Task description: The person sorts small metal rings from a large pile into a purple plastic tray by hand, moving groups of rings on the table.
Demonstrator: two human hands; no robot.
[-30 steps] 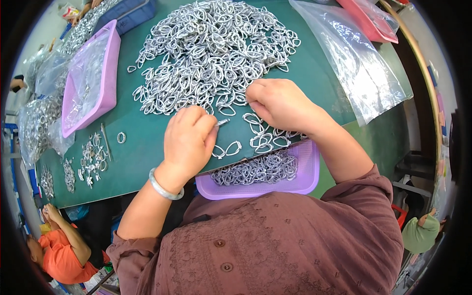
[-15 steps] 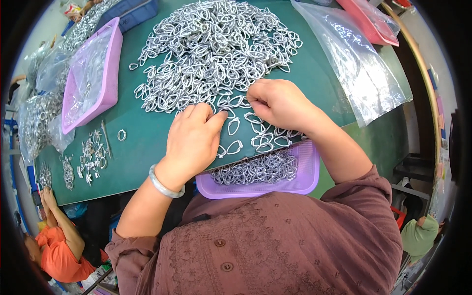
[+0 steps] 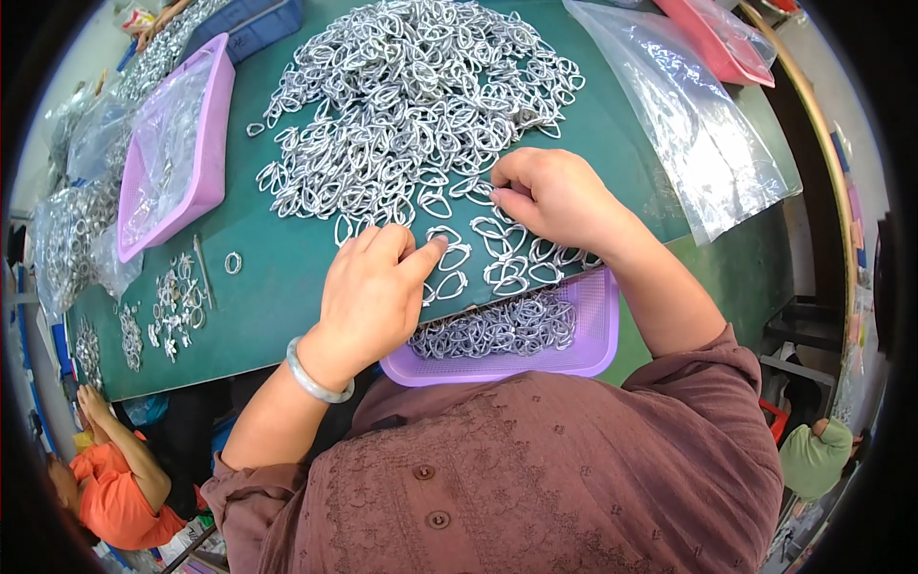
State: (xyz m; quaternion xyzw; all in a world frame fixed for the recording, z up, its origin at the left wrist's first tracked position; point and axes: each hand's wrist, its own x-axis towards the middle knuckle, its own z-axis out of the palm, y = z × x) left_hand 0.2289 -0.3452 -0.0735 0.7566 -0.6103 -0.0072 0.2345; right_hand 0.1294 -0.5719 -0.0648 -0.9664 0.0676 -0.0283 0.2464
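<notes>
Both hands, left (image 3: pixel 368 292) and right (image 3: pixel 550 196), rest half-curled, empty, on loose metal rings (image 3: pixel 497 253).

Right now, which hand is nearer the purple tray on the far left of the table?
Left. The left hand lies on the mat right of the purple tray; the right hand is farther right, beyond the metal rings.

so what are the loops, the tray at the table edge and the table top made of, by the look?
Loops: apparently metal, bright silver with glints on the curves; the alloy can't be told. Tray: looks like lilac moulded plastic, with a fine mesh pattern in its floor. Table top: a matte dark green sheet, possibly rubber or vinyl matting; no shine. The left hand and right hand rest on the loops.
</notes>
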